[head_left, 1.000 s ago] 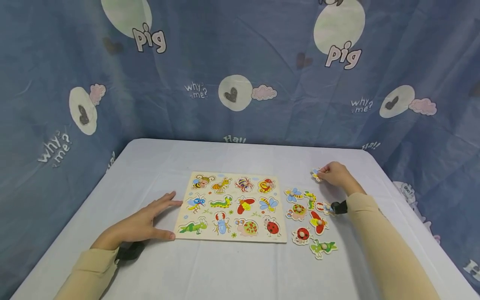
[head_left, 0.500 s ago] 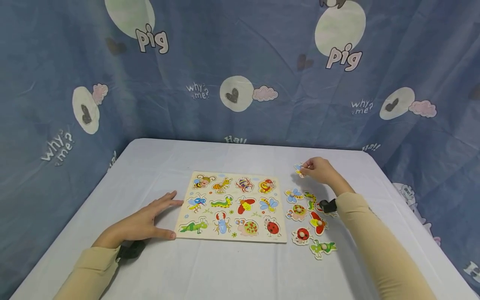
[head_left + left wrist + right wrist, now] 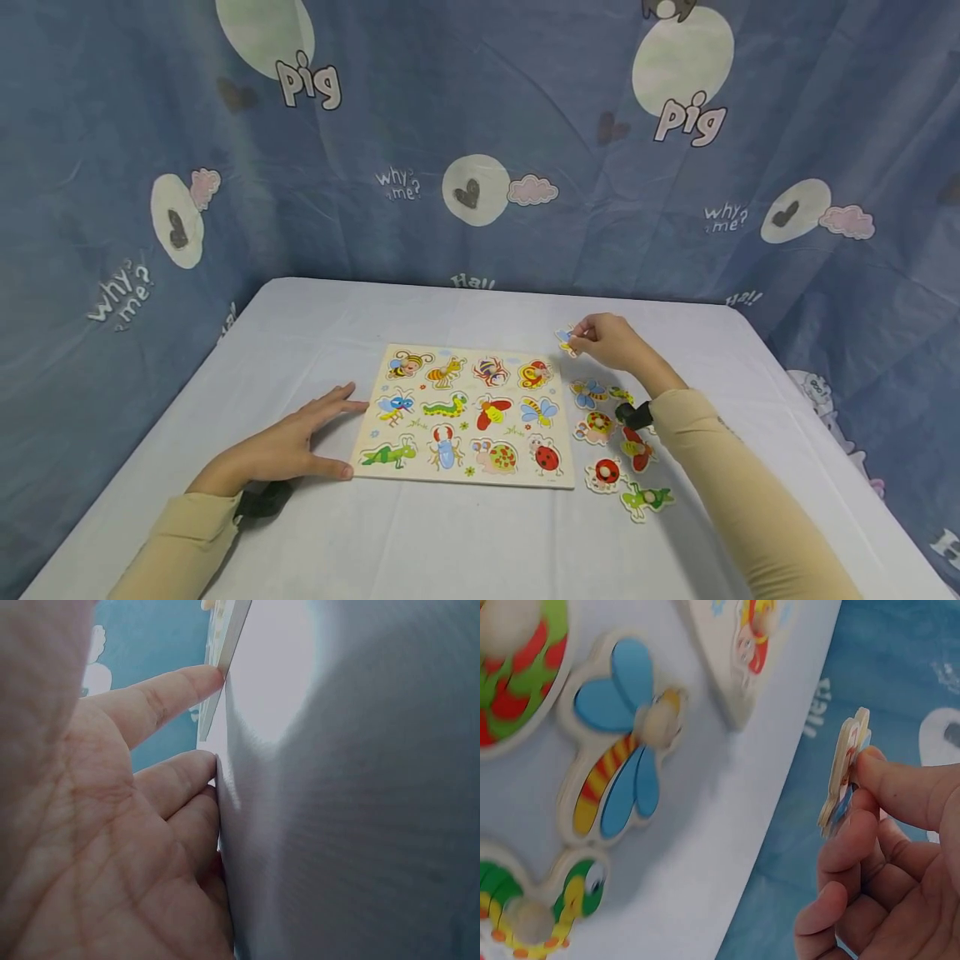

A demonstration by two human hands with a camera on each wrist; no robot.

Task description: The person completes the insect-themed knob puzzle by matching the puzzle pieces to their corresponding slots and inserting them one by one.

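Observation:
My right hand [image 3: 618, 343] pinches a small wooden puzzle piece [image 3: 564, 340], blue and yellow, between thumb and fingers. It holds the piece up just beyond the far right corner of a wooden insect puzzle board [image 3: 521, 480]. The right wrist view shows this piece edge-on [image 3: 845, 772], its picture mostly turned away. At the board's left edge lies my left hand [image 3: 273, 446], fingers extended and thumb at the near corner. In the left wrist view, a left fingertip [image 3: 210, 677] meets the board's side. A knobbed butterfly piece [image 3: 759, 634] sits in the board's far right corner.
Several knobbed pieces lie right of the board: a blue-winged bee [image 3: 588, 393], a snail [image 3: 596, 427], a ladybug [image 3: 603, 475], a red-winged bug [image 3: 636, 450] and a grasshopper [image 3: 647, 498]. A caterpillar [image 3: 570, 896] is partly covered by the right wrist camera in the head view.
My right hand has moved left with the pinched piece, from beyond the loose pieces to near the board's far right corner. My left hand has stayed at the board's left edge.

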